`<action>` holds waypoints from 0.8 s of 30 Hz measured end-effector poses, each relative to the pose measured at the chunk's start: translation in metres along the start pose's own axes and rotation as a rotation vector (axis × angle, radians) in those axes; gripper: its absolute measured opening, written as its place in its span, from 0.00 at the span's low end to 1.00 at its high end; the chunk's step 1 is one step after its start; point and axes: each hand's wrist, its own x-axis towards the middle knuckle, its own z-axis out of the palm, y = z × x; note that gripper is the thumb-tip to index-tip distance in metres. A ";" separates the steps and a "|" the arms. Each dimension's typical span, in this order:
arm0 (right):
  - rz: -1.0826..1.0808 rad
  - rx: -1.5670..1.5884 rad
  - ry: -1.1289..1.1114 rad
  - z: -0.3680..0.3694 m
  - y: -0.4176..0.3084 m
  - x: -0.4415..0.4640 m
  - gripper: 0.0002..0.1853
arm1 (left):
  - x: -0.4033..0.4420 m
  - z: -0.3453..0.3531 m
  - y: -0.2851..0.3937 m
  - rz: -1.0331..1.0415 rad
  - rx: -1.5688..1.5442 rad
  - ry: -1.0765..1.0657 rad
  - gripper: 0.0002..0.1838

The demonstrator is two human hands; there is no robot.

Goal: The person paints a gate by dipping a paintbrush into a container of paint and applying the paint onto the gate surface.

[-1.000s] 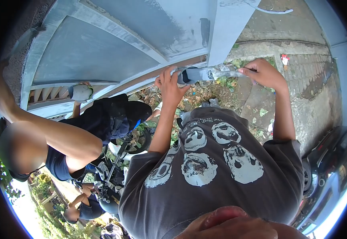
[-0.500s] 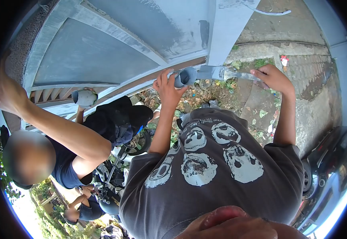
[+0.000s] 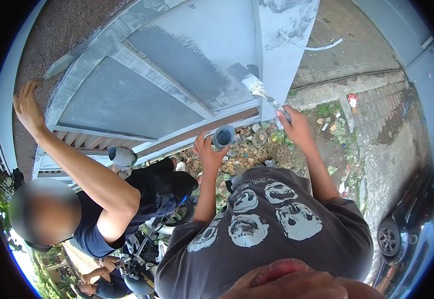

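My left hand [image 3: 208, 153] is wrapped round a small grey-blue cup [image 3: 225, 136] with paint inside, held upright below the panel's lower edge. In my right hand [image 3: 297, 127] is a paintbrush [image 3: 266, 94], gripped by its handle. The brush's wide bristles point up and left, over the panel [image 3: 192, 55], next to a dark wet-looking paint patch; whether they touch it I cannot tell. That panel has recessed fields and raised frame strips, with uneven grey-blue coating.
At left a co-worker's hand [image 3: 29, 107] holds another brush [image 3: 60, 66] at the frame. The co-worker's second cup [image 3: 122, 156] hangs lower. Behind are a motorcycle [image 3: 139, 279] and another person [image 3: 111, 281]. A dark car [image 3: 409, 229] stands right; leaves and rubble [image 3: 249, 144] litter the ground.
My right hand has moved left with the paintbrush, from beside the cup's rim up to the panel. The cup sits lower in view. The co-worker's arm now shows a brush at the frame.
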 end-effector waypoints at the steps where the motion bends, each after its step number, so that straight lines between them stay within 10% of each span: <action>1: -0.005 -0.005 0.055 0.010 -0.005 0.004 0.13 | -0.001 0.001 -0.003 0.002 0.010 0.000 0.33; 8: -0.441 0.039 0.378 0.041 -0.050 0.032 0.25 | -0.012 -0.003 -0.008 -0.006 0.021 0.035 0.33; 24: -0.505 -0.016 0.660 0.028 -0.075 0.096 0.23 | -0.042 -0.038 -0.053 -0.082 0.019 -0.002 0.36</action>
